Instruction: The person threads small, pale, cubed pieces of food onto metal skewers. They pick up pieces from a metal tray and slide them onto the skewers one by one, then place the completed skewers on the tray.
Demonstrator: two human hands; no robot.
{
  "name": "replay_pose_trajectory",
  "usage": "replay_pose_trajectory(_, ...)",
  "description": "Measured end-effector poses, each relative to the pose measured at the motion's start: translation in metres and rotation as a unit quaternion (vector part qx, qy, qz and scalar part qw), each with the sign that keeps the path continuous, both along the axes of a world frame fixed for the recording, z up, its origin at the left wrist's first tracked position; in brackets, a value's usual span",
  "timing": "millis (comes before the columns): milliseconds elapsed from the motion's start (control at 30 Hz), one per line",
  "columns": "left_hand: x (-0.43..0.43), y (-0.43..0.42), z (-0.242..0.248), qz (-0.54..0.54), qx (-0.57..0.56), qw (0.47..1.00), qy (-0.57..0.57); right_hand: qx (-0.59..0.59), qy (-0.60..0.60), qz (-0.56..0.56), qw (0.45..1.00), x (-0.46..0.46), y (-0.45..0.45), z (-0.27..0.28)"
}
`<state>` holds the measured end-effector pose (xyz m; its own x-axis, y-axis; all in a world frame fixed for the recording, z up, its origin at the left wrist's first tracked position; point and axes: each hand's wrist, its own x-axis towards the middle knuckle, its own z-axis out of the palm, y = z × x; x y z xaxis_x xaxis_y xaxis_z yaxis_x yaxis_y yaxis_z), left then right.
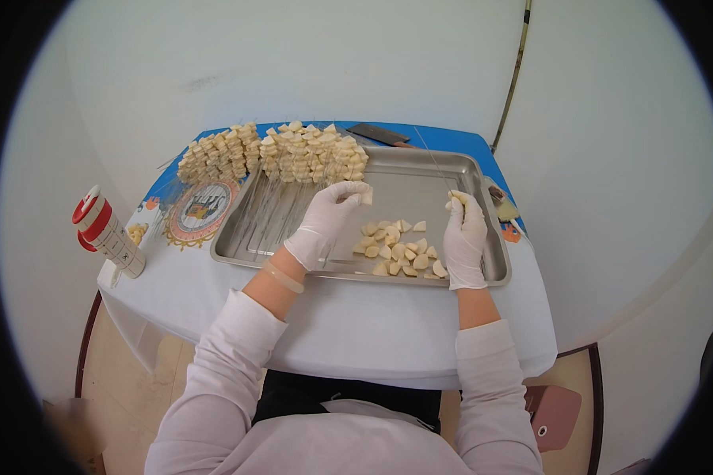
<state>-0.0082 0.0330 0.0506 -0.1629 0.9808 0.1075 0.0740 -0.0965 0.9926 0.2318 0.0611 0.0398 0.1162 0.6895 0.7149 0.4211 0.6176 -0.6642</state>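
Note:
My gloved left hand (327, 217) pinches a pale cut vegetable piece (367, 195) between thumb and fingertips above a metal tray (401, 184). Over the tray's right side, my gloved right hand (466, 237) grips a thin skewer (432, 157) that slants up and to the left. Something pale shows at the right fingertips, too small to make out. Between and below the hands lies a loose heap of cut pieces (398, 249) in the tray. Loaded skewers (312, 154) are stacked at the tray's back left, their bare thin ends pointing towards me.
A second stack of loaded skewers (218, 155) sits left of the tray. Behind the tray lies a cleaver (380, 133). A red-lidded bottle (110, 234) stands at the table's left edge, near small yellowish bits (136, 231). A white cable (518, 227) runs by the right edge.

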Motion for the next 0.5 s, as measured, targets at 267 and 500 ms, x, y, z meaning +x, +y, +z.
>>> replay_pose_trajectory(267, -0.003, 0.001, -0.010, -0.047, -0.017, 0.984, -0.171, 0.004, -0.004, 0.004, 1.000, 0.000, 0.002, -0.002)
replay_pose_trajectory(500, -0.003, 0.015, -0.014, -0.015, -0.034, 0.981, 0.189, -0.012, -0.002, 0.008, 1.000, 0.002, 0.004, -0.005)
